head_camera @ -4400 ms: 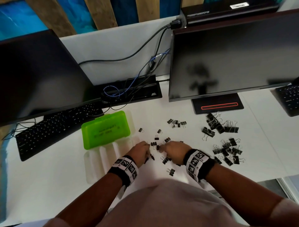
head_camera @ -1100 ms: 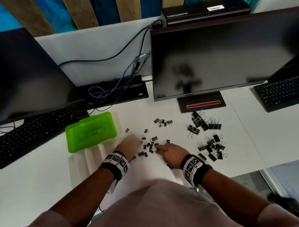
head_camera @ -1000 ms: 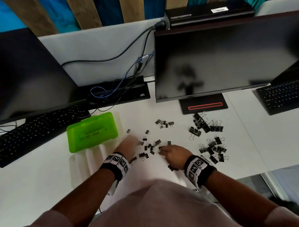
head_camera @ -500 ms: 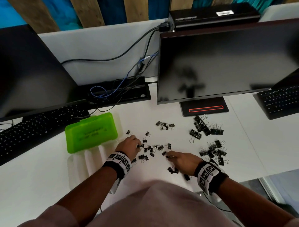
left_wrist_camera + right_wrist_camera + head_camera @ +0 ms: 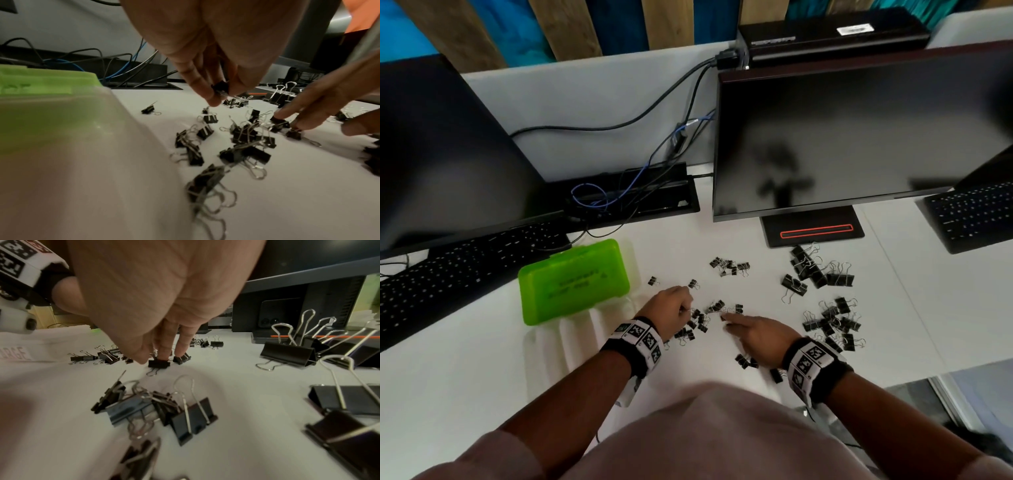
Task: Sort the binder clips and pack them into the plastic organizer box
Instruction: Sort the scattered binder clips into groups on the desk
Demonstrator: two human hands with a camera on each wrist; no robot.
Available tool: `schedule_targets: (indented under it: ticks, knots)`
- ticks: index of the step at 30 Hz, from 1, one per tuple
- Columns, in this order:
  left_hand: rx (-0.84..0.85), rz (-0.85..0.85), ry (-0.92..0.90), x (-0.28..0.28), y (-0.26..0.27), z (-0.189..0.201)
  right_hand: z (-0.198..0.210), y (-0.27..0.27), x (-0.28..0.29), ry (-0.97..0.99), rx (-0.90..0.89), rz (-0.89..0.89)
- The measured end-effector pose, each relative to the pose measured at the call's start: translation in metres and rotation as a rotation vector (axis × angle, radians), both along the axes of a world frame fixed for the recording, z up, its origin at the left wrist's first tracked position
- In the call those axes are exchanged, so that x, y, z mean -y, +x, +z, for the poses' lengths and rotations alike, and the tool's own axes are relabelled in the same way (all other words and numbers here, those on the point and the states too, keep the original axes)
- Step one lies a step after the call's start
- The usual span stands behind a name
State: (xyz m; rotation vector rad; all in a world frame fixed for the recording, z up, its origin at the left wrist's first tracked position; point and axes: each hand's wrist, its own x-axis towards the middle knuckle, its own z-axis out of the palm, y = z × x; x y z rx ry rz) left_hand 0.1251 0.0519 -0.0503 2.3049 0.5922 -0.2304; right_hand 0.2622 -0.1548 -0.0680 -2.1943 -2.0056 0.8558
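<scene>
Small black binder clips (image 5: 698,322) lie scattered on the white desk between my hands. My left hand (image 5: 686,310) pinches one small binder clip (image 5: 221,87) between thumb and fingers, just above the scatter. My right hand (image 5: 726,317) reaches in from the right with fingers stretched out. Its fingertips (image 5: 162,356) touch a small clip (image 5: 159,364) lying on the desk. The organizer box lies open at the left: green lid (image 5: 573,281) behind, clear tray (image 5: 571,339) in front, close beside my left wrist.
Large clips (image 5: 815,270) sit by the monitor stand (image 5: 811,233), medium clips (image 5: 832,325) at the right, and a small group (image 5: 729,267) lies farther back. A keyboard (image 5: 448,281) borders the box at the left. Another keyboard (image 5: 972,216) is at the far right. Cables (image 5: 619,198) run behind.
My left hand has closed its fingers on a small clip from the scatter. My right hand drew back to the right, then stretched its fingers forward onto the clips.
</scene>
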Motion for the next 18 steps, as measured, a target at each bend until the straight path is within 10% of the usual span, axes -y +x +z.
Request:
schedule_targets:
  ticks: [18]
  knots:
    - [-0.162,-0.387,0.195,0.050,0.044,-0.003,0.005,0.026,0.023,-0.022,-0.030,-0.162]
